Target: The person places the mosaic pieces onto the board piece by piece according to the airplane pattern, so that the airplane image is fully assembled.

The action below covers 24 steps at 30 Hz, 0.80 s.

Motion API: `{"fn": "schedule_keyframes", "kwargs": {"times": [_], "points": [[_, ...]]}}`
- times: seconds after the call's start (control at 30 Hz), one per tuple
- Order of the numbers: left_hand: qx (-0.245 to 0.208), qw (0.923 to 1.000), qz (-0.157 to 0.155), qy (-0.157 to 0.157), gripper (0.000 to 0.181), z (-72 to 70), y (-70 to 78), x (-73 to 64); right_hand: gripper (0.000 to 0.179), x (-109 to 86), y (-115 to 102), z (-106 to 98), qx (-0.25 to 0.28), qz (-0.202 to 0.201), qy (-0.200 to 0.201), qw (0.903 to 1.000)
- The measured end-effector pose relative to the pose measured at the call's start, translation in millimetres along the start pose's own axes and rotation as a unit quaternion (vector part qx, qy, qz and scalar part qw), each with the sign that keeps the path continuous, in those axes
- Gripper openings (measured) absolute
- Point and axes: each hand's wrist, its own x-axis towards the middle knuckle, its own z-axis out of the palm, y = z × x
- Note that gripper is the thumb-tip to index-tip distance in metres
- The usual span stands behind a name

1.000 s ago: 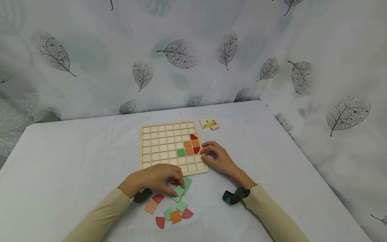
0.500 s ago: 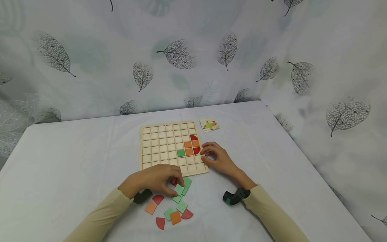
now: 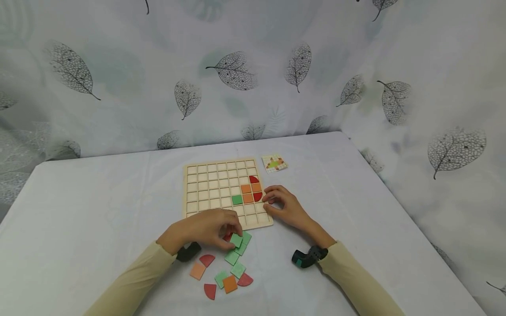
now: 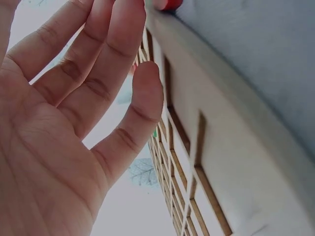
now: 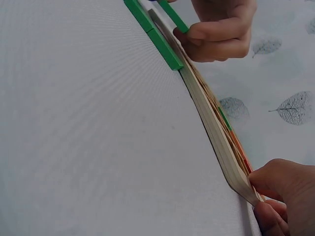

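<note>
My left hand (image 3: 205, 226) pinches a green square tile (image 3: 236, 240) between thumb and fingers, over the near edge of a wooden grid board (image 3: 203, 196). In the right wrist view this tile (image 5: 173, 15) is raised at a slant above other green tiles (image 5: 165, 48) lying along the board's edge. My right hand (image 3: 286, 206) holds the board's right edge with thumb and fingertips. Set in the board's right side are orange squares (image 3: 247, 198), a green square (image 3: 236, 200) and red quarter-circles (image 3: 254, 179). The left wrist view shows the palm and fingers, with the tile hidden.
Loose green, orange (image 3: 230, 284) and red (image 3: 210, 291) pieces lie scattered on the white tablecloth (image 3: 99, 210) in front of the board. Behind its right corner lies a small pattern card (image 3: 274, 163). A leaf-print curtain (image 3: 142, 87) hangs behind the table.
My left hand has moved slightly up and away from me with the green tile, uncovering more of the green tiles under it. My right hand stays at the board's edge.
</note>
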Motion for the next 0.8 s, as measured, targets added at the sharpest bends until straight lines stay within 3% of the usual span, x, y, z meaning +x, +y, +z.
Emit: {"fn": "schedule_keyframes", "kwargs": {"times": [0.6, 0.8], "points": [[0.04, 0.9942, -0.066, 0.075, 0.02, -10.3, -4.6, 5.4, 0.016, 0.0, 0.2, 0.5, 0.002, 0.001, 0.002, 1.0], [0.054, 0.9929, -0.066, 0.082, 0.021, -15.6, -10.4, 9.0, 0.016, -0.1, 0.6, 0.8, 0.002, -0.004, 0.001, 1.0]]}}
